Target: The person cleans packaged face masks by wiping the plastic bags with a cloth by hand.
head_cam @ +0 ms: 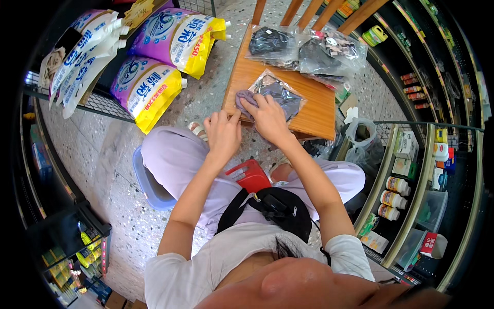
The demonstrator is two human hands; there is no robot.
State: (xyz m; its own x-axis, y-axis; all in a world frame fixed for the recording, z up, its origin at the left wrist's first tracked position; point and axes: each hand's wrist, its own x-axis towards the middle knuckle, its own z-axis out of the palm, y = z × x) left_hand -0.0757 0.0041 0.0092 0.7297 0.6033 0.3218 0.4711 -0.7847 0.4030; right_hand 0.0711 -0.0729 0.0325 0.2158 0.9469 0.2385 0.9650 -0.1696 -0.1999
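On the seat of a wooden chair [314, 114], a folded mauve-grey cloth [246, 101] lies at the near left corner, with part of it hanging over the edge. My right hand [266, 114] presses its fingers on this cloth. Close by on the left, my left hand [225, 129] rests its fingertips at the seat's edge; whether it pinches the cloth is unclear. Beneath and beyond the cloth lies a clear plastic bag [287, 96] with a dark grey-purple fabric item in it. Several more clear bags [272, 41] of dark and patterned fabric items are heaped towards the slatted back.
Large detergent pouches [142, 87] stand in a wire-edged rack at the left. Shelves with white bottles [393, 199] curve along the right, beside a translucent plastic bag [362, 139]. A blue plastic basin [148, 185] is by my left leg, and a red plastic object [252, 175] lies between my legs.
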